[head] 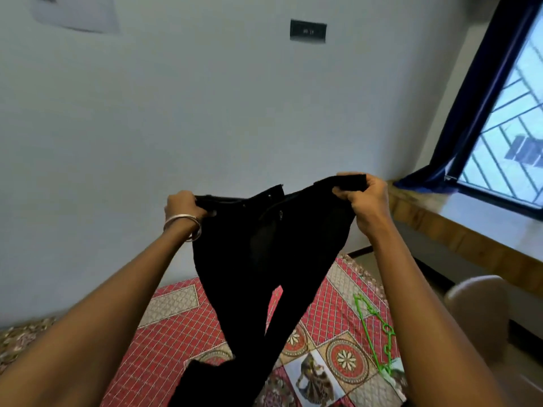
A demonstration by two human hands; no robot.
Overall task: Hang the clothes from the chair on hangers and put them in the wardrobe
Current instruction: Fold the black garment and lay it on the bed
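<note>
- Head view: black trousers [264, 259] held up at centre, waistband stretched between both hands, fly open, legs hanging down toward 6 o'clock over the bed.
- Left hand [183, 205] at 9 o'clock of the waistband, fingers curled tight around the band; silver bangle [183, 226] on the wrist.
- Right hand [365, 198] at 3 o'clock of the waistband, fingers and thumb clamped on the folded band, raised a little higher than the left.
- Step in hand, by the look of it: shaking out and squaring the garment before it goes on a hanger.
- Green hanger [379, 333] lying flat on the bedspread at 4 o'clock, near the right forearm, apart from the trousers.
- Next move likely calls for bringing the legs together, freeing one hand and reaching down for that hanger.
- Patterned red bedspread [182, 327] below; pale chair [482, 306] at 4 o'clock, nothing visible on the part in frame.
- Plain wall ahead, dark plate [308, 31] at 12 o'clock, blue curtain [482, 92] and barred window [511, 127] at 2 o'clock; no wardrobe in shot.
</note>
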